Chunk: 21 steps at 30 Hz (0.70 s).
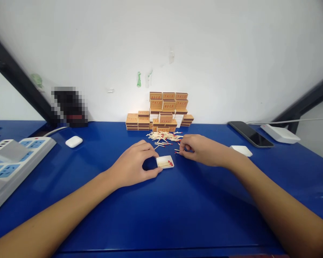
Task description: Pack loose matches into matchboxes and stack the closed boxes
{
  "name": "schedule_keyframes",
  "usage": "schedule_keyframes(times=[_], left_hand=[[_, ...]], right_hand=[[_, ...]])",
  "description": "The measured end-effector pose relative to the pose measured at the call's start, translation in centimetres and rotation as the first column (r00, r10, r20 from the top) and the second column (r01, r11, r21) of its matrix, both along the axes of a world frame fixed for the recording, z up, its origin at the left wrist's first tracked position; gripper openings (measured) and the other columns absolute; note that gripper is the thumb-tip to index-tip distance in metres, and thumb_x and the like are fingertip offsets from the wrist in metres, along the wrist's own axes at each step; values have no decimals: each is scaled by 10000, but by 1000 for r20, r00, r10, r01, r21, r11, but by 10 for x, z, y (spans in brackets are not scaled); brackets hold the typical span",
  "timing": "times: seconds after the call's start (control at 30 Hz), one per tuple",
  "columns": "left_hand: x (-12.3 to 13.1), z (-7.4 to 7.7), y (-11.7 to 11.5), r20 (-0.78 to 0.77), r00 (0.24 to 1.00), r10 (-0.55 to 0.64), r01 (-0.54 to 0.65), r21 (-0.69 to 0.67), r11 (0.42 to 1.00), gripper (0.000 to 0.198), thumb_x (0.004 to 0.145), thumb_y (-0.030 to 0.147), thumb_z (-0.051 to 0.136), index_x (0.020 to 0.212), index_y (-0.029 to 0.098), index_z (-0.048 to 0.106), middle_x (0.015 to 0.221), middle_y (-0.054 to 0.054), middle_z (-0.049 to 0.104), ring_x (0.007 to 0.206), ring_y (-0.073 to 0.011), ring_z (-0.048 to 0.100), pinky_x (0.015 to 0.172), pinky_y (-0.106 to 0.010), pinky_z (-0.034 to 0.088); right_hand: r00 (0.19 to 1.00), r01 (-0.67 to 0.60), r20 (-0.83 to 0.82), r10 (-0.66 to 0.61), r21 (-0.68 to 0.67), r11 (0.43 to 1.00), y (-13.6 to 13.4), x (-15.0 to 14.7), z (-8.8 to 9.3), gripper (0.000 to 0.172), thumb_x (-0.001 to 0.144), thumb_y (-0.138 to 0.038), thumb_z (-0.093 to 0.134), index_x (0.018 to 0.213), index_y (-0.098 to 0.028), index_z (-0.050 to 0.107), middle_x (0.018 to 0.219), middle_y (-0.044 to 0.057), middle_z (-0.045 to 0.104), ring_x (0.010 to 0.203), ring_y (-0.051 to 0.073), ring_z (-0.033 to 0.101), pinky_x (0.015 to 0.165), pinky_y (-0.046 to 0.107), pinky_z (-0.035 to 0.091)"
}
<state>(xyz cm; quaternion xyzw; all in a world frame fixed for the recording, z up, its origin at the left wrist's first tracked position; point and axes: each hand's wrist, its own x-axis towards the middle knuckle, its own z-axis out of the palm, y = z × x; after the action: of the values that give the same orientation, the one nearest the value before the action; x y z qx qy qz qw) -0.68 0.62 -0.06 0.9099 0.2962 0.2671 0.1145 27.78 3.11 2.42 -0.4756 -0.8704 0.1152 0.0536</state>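
A small white matchbox tray (161, 159) lies on the blue table, with several red-tipped matches (165, 164) in its near part. Thumb and fingers of my left hand (136, 161) grip the tray from its left side. To the right of the tray, my right hand (195, 148) is closed in a pinch. Matches (177, 151) with red heads stick out at its fingertips, close to the table top. Just beyond both hands lies a loose heap of matches (164, 136), with a few strays at its near edge.
Stacked orange matchboxes (163, 105) stand behind the heap against the white wall. At left are a power strip (40, 150), a white case (74, 142) and a pixelated dark object (71, 107). A phone (250, 134), a white box (280, 133) and another white item (241, 150) lie right.
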Motion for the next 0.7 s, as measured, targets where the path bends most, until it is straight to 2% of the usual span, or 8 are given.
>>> schedule_keyframes(times=[0.1,0.27,0.43,0.53,0.7], left_hand=[[0,0,0,5,1000,4,-4,5,1000,260,901,372,765,1083,187,749,1025,-68,719,972,-236,636,894,-412,551],[0,0,0,1,1000,5,-5,8,1000,244,897,370,769,1067,196,753,1021,-66,721,972,-237,639,891,-414,552],[-1,0,0,5,1000,-2,2,12,1000,238,899,361,766,1069,194,750,1023,-66,721,967,-236,637,887,-412,551],[0,0,1,4,1000,-5,5,16,1000,236,898,364,768,1061,195,750,1022,-66,723,965,-238,637,885,-413,552],[1,2,0,-2,1000,0,0,8,1000,245,897,365,766,1071,192,752,1021,-71,724,977,-246,639,888,-416,551]], right_hand=[[998,41,-49,-42,-13,999,0,4,7,135,931,-297,583,845,-213,644,864,55,688,751,188,579,679,314,414],[978,179,-113,-176,21,984,5,14,14,134,935,-311,566,887,-207,637,826,54,713,699,184,612,641,304,428],[979,155,-138,-153,1,988,9,17,8,96,950,-291,556,971,-216,612,860,48,716,720,184,628,658,302,448],[971,200,-133,-199,-4,980,10,14,3,91,957,-267,567,1022,-216,603,886,49,727,728,186,633,658,305,438],[971,208,-117,-209,-16,978,13,8,-4,32,945,-233,600,968,-217,615,838,32,736,715,179,627,641,298,412]])
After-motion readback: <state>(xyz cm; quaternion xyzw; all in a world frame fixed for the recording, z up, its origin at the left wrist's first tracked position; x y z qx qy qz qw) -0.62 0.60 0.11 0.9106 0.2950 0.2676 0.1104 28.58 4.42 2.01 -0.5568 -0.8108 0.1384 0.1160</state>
